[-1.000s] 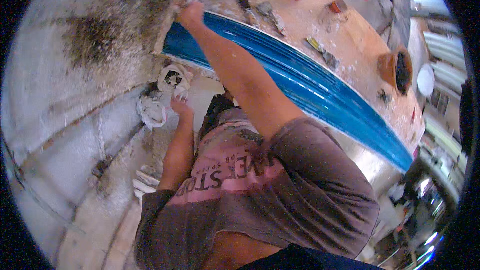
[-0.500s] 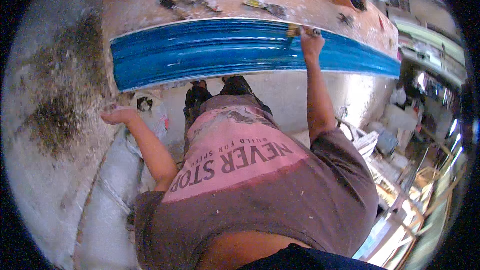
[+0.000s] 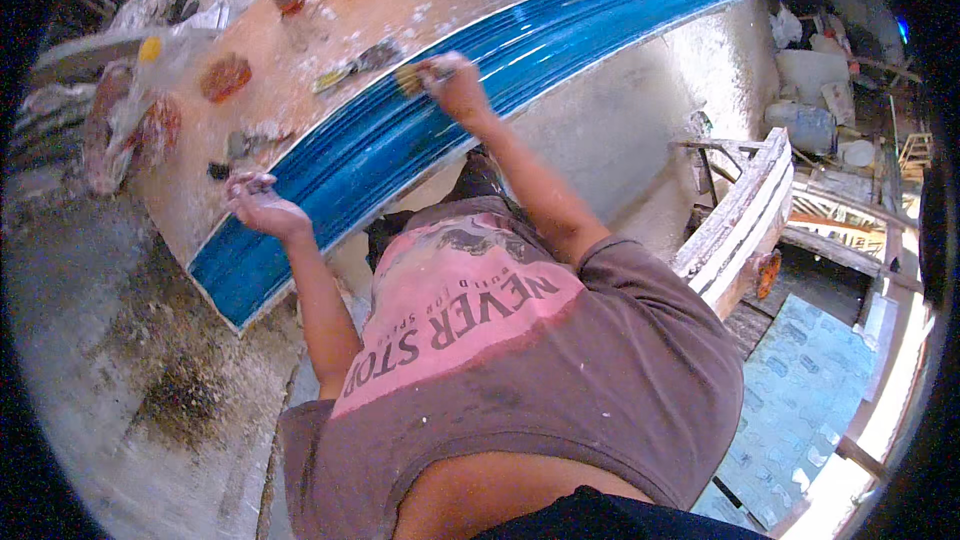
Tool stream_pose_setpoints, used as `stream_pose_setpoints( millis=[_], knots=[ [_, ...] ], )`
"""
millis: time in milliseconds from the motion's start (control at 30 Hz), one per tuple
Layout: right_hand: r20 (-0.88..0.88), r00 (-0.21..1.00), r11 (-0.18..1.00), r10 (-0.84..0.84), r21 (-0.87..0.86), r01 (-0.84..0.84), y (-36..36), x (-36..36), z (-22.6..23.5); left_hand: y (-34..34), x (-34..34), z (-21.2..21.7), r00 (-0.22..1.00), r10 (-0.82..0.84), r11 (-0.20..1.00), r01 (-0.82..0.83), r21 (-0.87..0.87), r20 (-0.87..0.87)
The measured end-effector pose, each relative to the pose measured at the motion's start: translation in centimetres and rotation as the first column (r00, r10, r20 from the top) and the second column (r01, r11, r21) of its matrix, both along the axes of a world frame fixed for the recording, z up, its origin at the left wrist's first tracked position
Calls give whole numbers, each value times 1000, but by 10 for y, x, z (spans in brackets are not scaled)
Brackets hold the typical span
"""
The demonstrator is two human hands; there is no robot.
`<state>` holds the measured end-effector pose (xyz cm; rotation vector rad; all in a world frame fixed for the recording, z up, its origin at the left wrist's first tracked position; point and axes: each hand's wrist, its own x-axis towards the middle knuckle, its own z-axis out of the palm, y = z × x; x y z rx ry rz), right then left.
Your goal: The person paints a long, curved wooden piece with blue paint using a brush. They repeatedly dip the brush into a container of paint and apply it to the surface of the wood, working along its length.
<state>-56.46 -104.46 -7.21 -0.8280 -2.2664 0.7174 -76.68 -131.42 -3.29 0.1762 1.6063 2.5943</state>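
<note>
So the long blue ribbed moulding (image 3: pixel 480 90) runs across the board from about 8 o'clock up to 2 o'clock, and that axis is what matters here. The right hand (image 3: pixel 455 88) sits right on it, roughly mid-length, fingers clamped around a small brush (image 3: pixel 412 76) whose bristles point toward 9 o'clock, touching the blue near its upper edge. The left hand (image 3: pixel 258 202) hovers over the strip's lower end, fingers loosely curled; can't tell if it's holding anything, too blurry.
</note>
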Motion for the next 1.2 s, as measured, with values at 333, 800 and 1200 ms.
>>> stream_pose_setpoints(
  millis=[333, 800, 1200],
  knots=[
    [386, 716, 723, -582, 649, 238, 429, 257, 7, 217, 176, 5, 961, -241, 970, 243, 2, 134],
    [124, 951, 802, 283, -575, -163, 207, 145, 25, 338, 230, 37, 920, -373, 918, 384, -95, 117],
    [750, 586, 920, -308, 391, -17, 356, 238, 10, 330, 241, -23, 779, -539, 573, 617, -539, 320]
  ],
)
